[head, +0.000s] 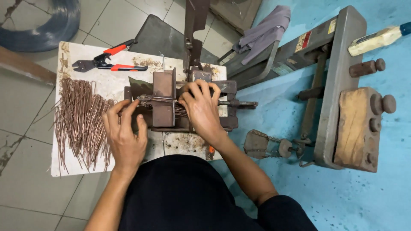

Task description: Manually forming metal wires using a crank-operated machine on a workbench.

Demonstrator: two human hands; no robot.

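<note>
Left hand (124,134) rested on jig (165,102) edge, fingers loosely bent, nothing clamped. Right hand (201,109) pressed over wire pieces (81,124) inside jig. Pile at nine o'clock: thin, stiff, springy, light; best pinched mid-length.

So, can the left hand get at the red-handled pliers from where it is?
Probably yes. The left hand rests at the metal jig; the pliers lie in the open on the white board, with only the pile of bent wires beside the path.

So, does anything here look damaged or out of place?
The white board under the metal jig is rust-stained and chipped. The bent copper wires lie loosely fanned, some overhanging its front edge. Nothing looks spilled.
</note>
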